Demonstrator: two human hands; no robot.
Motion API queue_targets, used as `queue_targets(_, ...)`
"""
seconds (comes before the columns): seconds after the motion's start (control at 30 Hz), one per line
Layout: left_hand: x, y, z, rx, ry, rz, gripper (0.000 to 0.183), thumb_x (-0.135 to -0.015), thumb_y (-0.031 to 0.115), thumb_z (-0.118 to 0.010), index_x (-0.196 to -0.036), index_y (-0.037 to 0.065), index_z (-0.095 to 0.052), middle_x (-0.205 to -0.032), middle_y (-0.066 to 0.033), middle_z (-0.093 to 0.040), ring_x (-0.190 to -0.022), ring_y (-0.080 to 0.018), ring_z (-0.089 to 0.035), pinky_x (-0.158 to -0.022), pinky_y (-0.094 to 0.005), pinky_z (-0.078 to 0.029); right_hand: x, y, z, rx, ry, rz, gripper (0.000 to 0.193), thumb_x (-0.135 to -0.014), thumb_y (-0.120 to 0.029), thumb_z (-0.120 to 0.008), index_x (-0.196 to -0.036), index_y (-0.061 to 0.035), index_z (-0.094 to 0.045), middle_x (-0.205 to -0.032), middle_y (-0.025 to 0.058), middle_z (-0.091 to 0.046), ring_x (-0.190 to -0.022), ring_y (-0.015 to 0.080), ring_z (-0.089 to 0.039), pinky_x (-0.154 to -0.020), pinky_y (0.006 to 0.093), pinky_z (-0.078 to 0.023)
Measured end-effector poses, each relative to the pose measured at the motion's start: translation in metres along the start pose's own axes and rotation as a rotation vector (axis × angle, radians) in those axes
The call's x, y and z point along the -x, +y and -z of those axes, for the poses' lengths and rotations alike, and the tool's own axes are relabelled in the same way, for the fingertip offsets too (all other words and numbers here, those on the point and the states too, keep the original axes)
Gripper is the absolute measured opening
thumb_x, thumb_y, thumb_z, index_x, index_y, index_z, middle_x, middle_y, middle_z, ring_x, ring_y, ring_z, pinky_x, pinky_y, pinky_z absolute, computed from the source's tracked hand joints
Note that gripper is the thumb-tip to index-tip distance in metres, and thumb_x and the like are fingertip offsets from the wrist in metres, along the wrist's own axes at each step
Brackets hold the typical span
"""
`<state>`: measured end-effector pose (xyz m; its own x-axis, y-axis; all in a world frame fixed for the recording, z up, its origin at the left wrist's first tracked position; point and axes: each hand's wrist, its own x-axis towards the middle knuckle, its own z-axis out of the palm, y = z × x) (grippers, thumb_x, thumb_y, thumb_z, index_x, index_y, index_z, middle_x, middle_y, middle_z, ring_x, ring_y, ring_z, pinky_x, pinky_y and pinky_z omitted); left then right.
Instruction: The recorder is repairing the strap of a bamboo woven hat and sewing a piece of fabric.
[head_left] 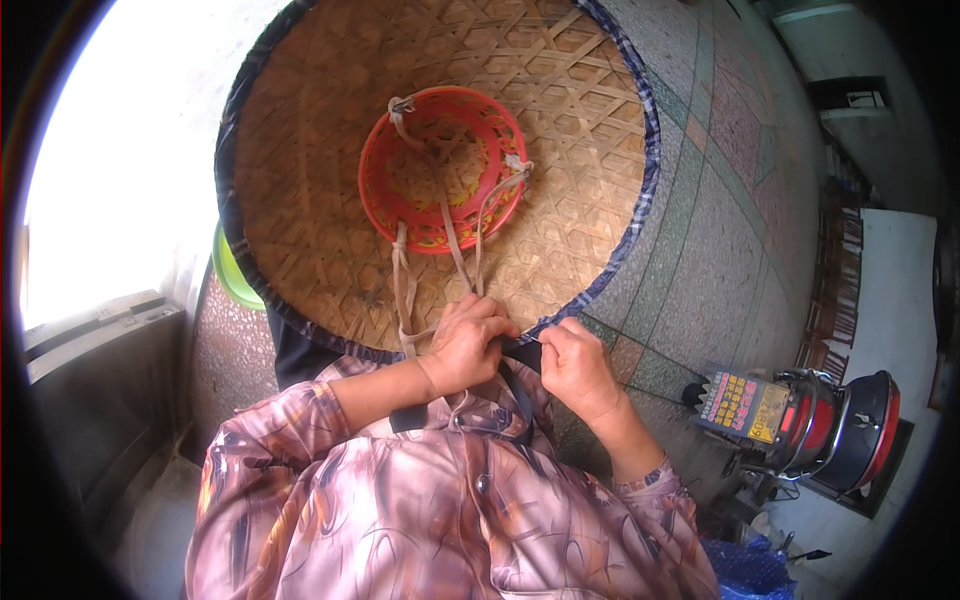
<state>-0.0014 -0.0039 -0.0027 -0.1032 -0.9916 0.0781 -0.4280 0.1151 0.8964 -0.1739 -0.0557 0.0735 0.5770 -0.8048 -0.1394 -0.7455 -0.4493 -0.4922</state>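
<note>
A large round woven bamboo basket [330, 190] lies in front of me, its edge bound in blue checked cloth [640, 190]. Inside it sits a small red plastic basket [375, 205] with openwork sides. Pale cloth strips [447, 215] are knotted to its rim and run down toward me. My left hand [465, 342] is closed over the near edge of the bamboo basket, where the strips pass under it. Just to its right, my right hand [580, 370] pinches at the bound edge. A thin pale bit shows between the hands; what the right fingertips hold is too small to tell.
Tiled floor [680, 290] extends to the right. A red and black vehicle [810, 425] with a plate stands at the lower right, near blue material [750, 570]. A green round rim [232, 265] shows at the left, above a dark panel [105, 370].
</note>
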Motion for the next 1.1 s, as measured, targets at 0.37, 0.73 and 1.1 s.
queue_targets(0.37, -0.001, -0.003, 0.001, -0.013, -0.002, -0.024, 0.028, -0.062, -0.001, -0.057, -0.084, 0.014, -0.068, -0.089, 0.0001, -0.057, -0.09, -0.0232, -0.052, -0.075, -0.0361, -0.038, 0.0, -0.006, -0.005, 0.059, -0.001, -0.045, 0.008, -0.075, 0.0, -0.055, -0.079, -0.0021, -0.062, -0.077, 0.0158, -0.058, -0.07, 0.0349, -0.06, -0.062, 0.0399, -0.05)
queue_targets(0.73, -0.001, -0.004, 0.003, -0.021, -0.009, -0.042, 0.027, -0.063, -0.001, -0.058, -0.082, 0.015, -0.069, -0.087, 0.0013, -0.057, -0.09, -0.0224, -0.052, -0.074, -0.0355, -0.038, 0.01, 0.0, -0.04, -0.066, 0.242, -0.005, 0.009, -0.077, 0.002, -0.055, -0.084, -0.0021, -0.058, -0.076, 0.0137, -0.056, -0.067, 0.0336, -0.058, -0.061, 0.0398, -0.048)
queue_targets(1.1, 0.003, -0.01, 0.003, -0.002, -0.033, -0.042, 0.028, -0.063, -0.001, -0.06, -0.083, 0.015, -0.072, -0.087, 0.0012, -0.059, -0.089, -0.0224, -0.053, -0.076, -0.0363, -0.038, 0.015, -0.003, -0.031, 0.114, 0.145, -0.017, 0.006, -0.077, -0.006, -0.059, -0.08, -0.0055, -0.053, -0.078, 0.0129, -0.054, -0.067, 0.033, -0.06, -0.057, 0.0412, -0.049)
